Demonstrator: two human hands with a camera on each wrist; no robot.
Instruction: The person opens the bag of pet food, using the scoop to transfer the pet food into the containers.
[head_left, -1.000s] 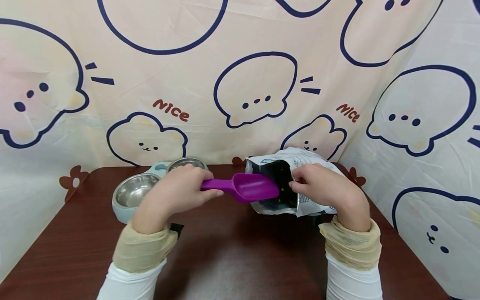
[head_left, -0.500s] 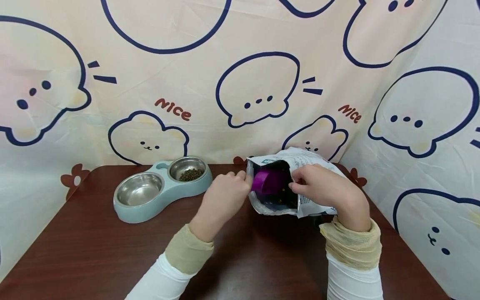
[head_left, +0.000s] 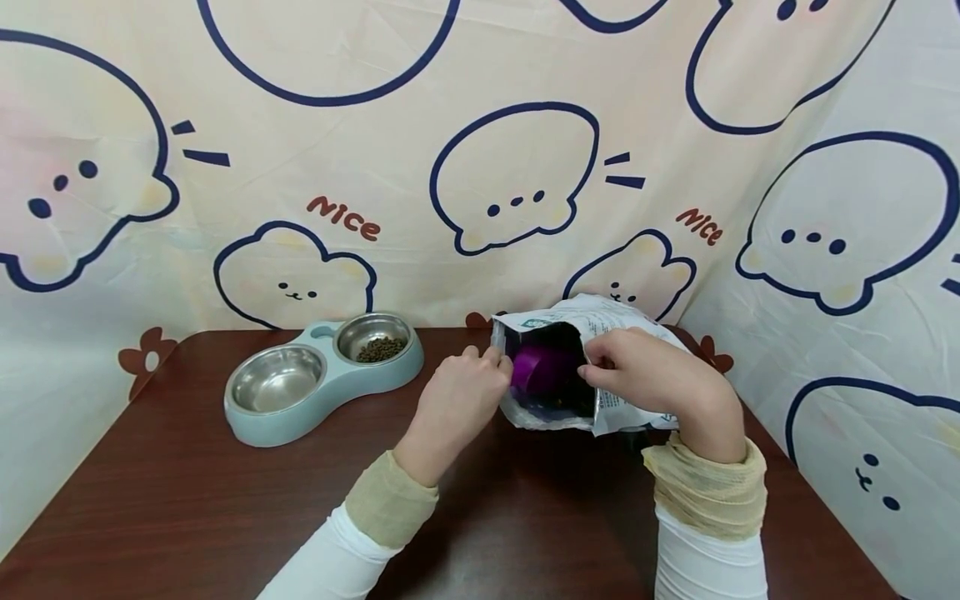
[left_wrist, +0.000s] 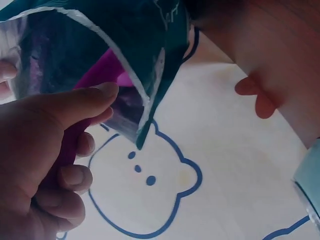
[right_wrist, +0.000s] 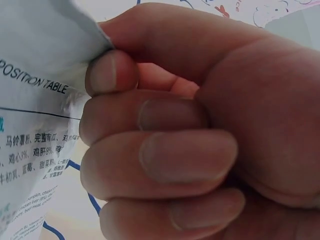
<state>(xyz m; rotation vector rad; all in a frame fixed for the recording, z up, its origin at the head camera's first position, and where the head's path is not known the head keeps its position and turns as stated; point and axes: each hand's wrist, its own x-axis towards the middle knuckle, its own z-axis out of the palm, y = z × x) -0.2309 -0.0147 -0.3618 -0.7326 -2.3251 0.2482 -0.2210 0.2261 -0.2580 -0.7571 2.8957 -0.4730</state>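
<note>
while a patterned cloth [head_left: 382, 158] is hanging behind everything at twelve o'clock in the head view, a dark table [head_left: 540, 525] is spreading across six o'clock. at four o'clock a white bag [head_left: 609, 312] is resting on it, its mouth facing nine o'clock. at eight o'clock a pale blue stand [head_left: 337, 398] is carrying two metal bowls [head_left: 277, 380]. the right hand [head_left: 656, 375] is pinching the bag's edge between thumb and finger, on the three o'clock side of the mouth. the left hand [head_left: 459, 398] is curling its fingers round the handle [left_wrist: 95, 70] of a purple scoop [head_left: 540, 367], thumb lying along it. that scoop is sitting inside the mouth, at two o'clock from the left hand, its long axis running from eight to two into the bag. any coming move, i am judging, is hinging on that line, with the left hand being the nearer one. the scoop's tip is hiding in the dark. brown pellets [head_left: 381, 350] are lying in the stand's two o'clock bowl.
</note>
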